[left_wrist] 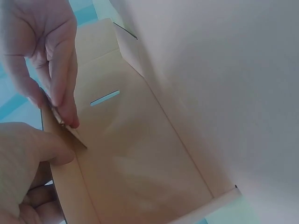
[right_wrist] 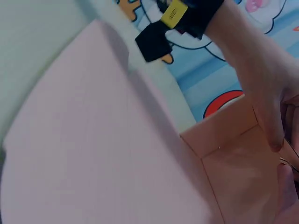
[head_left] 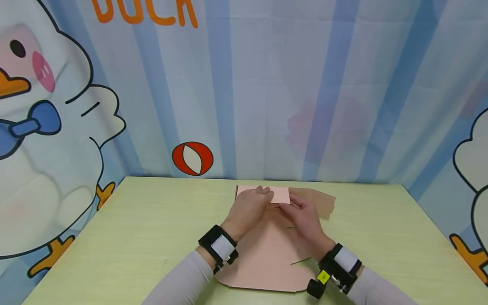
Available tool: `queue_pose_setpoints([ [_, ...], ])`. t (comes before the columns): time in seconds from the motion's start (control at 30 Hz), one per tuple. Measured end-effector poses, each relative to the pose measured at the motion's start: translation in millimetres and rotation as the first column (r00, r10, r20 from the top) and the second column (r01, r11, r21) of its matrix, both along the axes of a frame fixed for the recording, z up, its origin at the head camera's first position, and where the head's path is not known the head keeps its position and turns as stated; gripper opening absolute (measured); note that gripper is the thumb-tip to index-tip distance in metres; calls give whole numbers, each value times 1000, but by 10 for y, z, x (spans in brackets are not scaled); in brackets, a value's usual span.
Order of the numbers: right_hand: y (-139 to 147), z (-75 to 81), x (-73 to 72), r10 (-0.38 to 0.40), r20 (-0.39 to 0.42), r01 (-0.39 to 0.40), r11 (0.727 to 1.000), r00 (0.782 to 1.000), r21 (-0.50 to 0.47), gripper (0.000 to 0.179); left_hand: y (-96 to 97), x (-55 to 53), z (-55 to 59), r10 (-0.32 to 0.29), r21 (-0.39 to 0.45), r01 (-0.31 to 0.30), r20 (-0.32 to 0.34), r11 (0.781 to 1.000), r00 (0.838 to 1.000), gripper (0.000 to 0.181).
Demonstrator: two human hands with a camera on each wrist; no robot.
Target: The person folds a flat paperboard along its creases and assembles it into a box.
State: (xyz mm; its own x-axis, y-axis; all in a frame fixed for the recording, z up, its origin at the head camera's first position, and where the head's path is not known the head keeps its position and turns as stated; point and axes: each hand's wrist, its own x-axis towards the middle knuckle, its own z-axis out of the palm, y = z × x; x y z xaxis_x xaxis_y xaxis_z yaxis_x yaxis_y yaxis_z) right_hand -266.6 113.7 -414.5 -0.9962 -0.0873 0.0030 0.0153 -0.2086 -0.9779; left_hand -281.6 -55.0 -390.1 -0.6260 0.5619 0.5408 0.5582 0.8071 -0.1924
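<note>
A pale pink cardboard box point(head_left: 263, 258), partly folded, lies on the table with its long panel toward me. My left hand point(head_left: 248, 207) grips the far folded wall; in the left wrist view its thumb point(left_wrist: 58, 151) lies on the inside, other fingers behind. Beside it my right hand point(head_left: 305, 218) pinches a small flap point(left_wrist: 70, 130) at that wall, fingertips close together. The box's inside floor point(left_wrist: 140, 154) shows a narrow slot point(left_wrist: 105, 97). In the right wrist view the left hand point(right_wrist: 264, 74) reaches over the box corner, and the right fingers are partly cut off.
A brown side flap point(head_left: 320, 201) sticks out to the right of the box. The pale yellow-green table point(head_left: 152, 224) ends at a striped blue curtain point(head_left: 251, 84) with duck drawings and a red ball print. Each wrist wears a black camera strap point(head_left: 219, 245).
</note>
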Motion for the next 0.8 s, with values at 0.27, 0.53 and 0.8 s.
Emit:
queue_pose_setpoints([
  [0.27, -43, 31, 26, -2, 109, 20, 986, 994, -167, 46, -10, -9, -13, -4, 5, 4, -3, 1000, 1000, 8],
  [0.53, -72, 52, 32, 21, 158, 28, 953, 987, -303, 49, -10, -17, -1, 5, 13, -5, 6, 1000, 1000, 8],
  [0.8, -64, 51, 34, 55, 169, 13, 927, 984, -376, 49, -4, -18, 14, -6, 27, 6, -2, 1000, 1000, 11],
])
